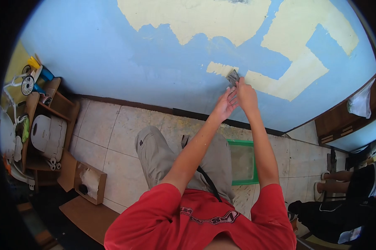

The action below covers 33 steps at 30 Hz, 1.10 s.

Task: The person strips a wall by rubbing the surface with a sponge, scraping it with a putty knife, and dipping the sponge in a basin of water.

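Observation:
My right hand (pixel 247 96) is closed around a putty knife (pixel 233 76), whose grey blade meets the wall. Just left of it and slightly lower, my left hand (pixel 226 106) has its fingers stretched out, palm partly up, near the knife's handle; whether it touches the handle is hard to see. The blue wall (pixel 163 79) has large pale-yellow patches with ragged edges. One small pale-yellow strip (pixel 218 68) ends at the blade, and a bigger L-shaped patch (pixel 290 83) lies to the right.
A green-rimmed tray (pixel 243 182) stands on the tiled floor beside my knee. Yellowish crumbs (pixel 171 121) lie along the dark baseboard. At left are a wooden shelf (pixel 73 106) and an open cardboard box (pixel 97 183). At right are a cabinet (pixel 342 121) and another person's legs (pixel 338 182).

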{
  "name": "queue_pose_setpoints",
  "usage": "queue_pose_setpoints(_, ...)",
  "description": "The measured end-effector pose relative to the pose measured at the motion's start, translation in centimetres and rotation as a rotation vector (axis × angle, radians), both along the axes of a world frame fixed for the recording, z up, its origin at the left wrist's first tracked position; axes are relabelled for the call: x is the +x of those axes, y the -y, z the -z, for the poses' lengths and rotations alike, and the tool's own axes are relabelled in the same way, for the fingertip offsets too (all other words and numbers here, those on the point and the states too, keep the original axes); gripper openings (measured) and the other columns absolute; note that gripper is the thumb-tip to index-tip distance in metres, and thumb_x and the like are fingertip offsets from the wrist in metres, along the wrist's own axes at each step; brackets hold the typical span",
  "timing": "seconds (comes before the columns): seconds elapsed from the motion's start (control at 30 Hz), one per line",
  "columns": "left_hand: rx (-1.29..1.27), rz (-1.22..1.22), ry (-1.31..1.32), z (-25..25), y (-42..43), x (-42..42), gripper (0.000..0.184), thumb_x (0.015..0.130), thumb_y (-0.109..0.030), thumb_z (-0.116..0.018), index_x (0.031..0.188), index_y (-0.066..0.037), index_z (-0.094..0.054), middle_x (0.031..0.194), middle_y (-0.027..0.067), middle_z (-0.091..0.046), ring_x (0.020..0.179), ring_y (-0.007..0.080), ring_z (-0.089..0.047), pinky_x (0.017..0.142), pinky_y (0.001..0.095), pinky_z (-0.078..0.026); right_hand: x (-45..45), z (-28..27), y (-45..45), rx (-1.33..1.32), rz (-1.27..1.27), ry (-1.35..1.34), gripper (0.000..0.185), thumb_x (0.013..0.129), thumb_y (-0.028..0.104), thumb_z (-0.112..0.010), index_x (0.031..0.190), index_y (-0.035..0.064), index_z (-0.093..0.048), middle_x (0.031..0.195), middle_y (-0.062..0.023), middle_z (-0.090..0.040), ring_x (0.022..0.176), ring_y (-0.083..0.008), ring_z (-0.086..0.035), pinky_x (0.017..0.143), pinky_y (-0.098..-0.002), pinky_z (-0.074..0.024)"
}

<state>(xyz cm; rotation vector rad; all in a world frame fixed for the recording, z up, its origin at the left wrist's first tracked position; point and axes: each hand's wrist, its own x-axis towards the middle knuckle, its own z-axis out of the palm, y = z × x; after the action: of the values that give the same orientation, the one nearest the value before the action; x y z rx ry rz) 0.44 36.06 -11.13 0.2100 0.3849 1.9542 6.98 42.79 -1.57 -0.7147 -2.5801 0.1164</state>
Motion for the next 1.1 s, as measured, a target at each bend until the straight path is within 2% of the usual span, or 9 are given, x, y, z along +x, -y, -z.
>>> queue_pose_setpoints(0.1,0.048,-0.079,0.077,-0.7,-2.9,0.5,0.031,0.102,-0.033,-0.048,0.120,-0.010,-0.058,0.115,0.0021,-0.066,0.102,0.0139,-0.062,0.088,0.0322,-0.052,-0.6,-1.0,-0.2,0.056,0.047,0.090,0.025,0.100,0.026,-0.044,0.096,0.0011,-0.045,0.072,-0.0250,-0.065,0.069,-0.0457,-0.065,0.059,-0.0525,-0.0519)
queue_pose_setpoints(0.17,0.116,-0.145,0.141,-1.2,-3.9,0.0,0.020,0.100,-0.029,-0.054,0.111,-0.014,-0.062,0.104,-0.0044,-0.067,0.091,0.0086,-0.063,0.075,0.0251,-0.053,-1.0,-1.0,-0.3,0.046,0.063,0.092,0.024,0.100,0.025,-0.044,0.097,0.0011,-0.046,0.072,-0.0253,-0.065,0.070,-0.0459,-0.065,0.060,-0.0534,-0.0511)
queue_pose_setpoints(0.27,0.147,-0.163,0.174,0.1,-5.1,-1.2,0.017,0.099,-0.026,-0.056,0.107,-0.013,-0.063,0.099,-0.0055,-0.066,0.089,0.0081,-0.063,0.071,0.0223,-0.053,-1.2,-0.1,-0.4,0.021,0.079,0.087,0.025,0.100,0.026,-0.044,0.097,0.0013,-0.046,0.072,-0.0254,-0.065,0.070,-0.0457,-0.065,0.059,-0.0541,-0.0505)
queue_pose_setpoints(0.4,0.065,-0.176,0.090,-0.4,-3.8,-2.6,0.016,0.099,-0.025,-0.056,0.106,-0.012,-0.063,0.098,-0.0047,-0.066,0.089,0.0090,-0.064,0.072,0.0235,-0.054,-2.6,0.5,0.1,-0.006,0.131,0.087,0.028,0.100,0.029,-0.045,0.097,0.0011,-0.046,0.070,-0.0253,-0.064,0.068,-0.0454,-0.065,0.057,-0.0532,-0.0508)
queue_pose_setpoints(0.6,0.134,-0.210,0.341,-0.4,-4.3,-1.8,0.016,0.099,-0.023,-0.056,0.104,-0.009,-0.063,0.098,-0.0019,-0.065,0.088,0.0109,-0.063,0.074,0.0253,-0.054,-3.4,-0.1,0.8,0.152,0.117,0.150,0.030,0.100,0.030,-0.045,0.093,0.0013,-0.045,0.066,-0.0223,-0.064,0.061,-0.0422,-0.066,0.052,-0.0487,-0.0523)
queue_pose_setpoints(0.67,0.222,-0.218,0.297,0.2,-4.4,-2.2,0.017,0.099,-0.021,-0.055,0.105,-0.008,-0.063,0.099,-0.0001,-0.066,0.090,0.0115,-0.063,0.081,0.0281,-0.055,-3.6,0.5,0.7,0.129,0.116,0.141,0.030,0.100,0.031,-0.045,0.093,0.0015,-0.045,0.065,-0.0223,-0.064,0.061,-0.0422,-0.066,0.051,-0.0484,-0.0522)
queue_pose_setpoints(0.9,0.093,-0.245,0.105,-0.5,-2.4,-4.0,0.017,0.100,-0.019,-0.054,0.105,-0.005,-0.063,0.098,0.0026,-0.065,0.091,0.0132,-0.064,0.077,0.0284,-0.057,-4.6,1.2,1.3,0.056,0.148,0.055,0.032,0.100,0.032,-0.049,0.093,0.0013,-0.047,0.062,-0.0209,-0.063,0.059,-0.0413,-0.064,0.050,-0.0477,-0.0505)
queue_pose_setpoints(0.97,0.053,-0.303,0.180,-1.1,-2.5,-3.6,0.013,0.098,-0.019,-0.057,0.100,-0.008,-0.064,0.087,0.0002,-0.065,0.073,0.0091,-0.063,0.050,0.0225,-0.044,-4.8,1.0,1.0,0.086,0.140,0.054,0.033,0.100,0.034,-0.048,0.093,0.0020,-0.047,0.061,-0.0205,-0.063,0.058,-0.0404,-0.065,0.049,-0.0470,-0.0510)
queue_pose_setpoints(1.1,0.134,-0.310,0.208,-0.7,-2.9,-3.8,0.013,0.098,-0.019,-0.057,0.100,-0.008,-0.064,0.087,0.0007,-0.065,0.073,0.0094,-0.064,0.052,0.0224,-0.046,-5.0,0.7,1.3,0.144,0.096,0.065,0.034,0.100,0.037,-0.047,0.092,0.0030,-0.047,0.058,-0.0188,-0.062,0.055,-0.0379,-0.065,0.046,-0.0446,-0.0514)
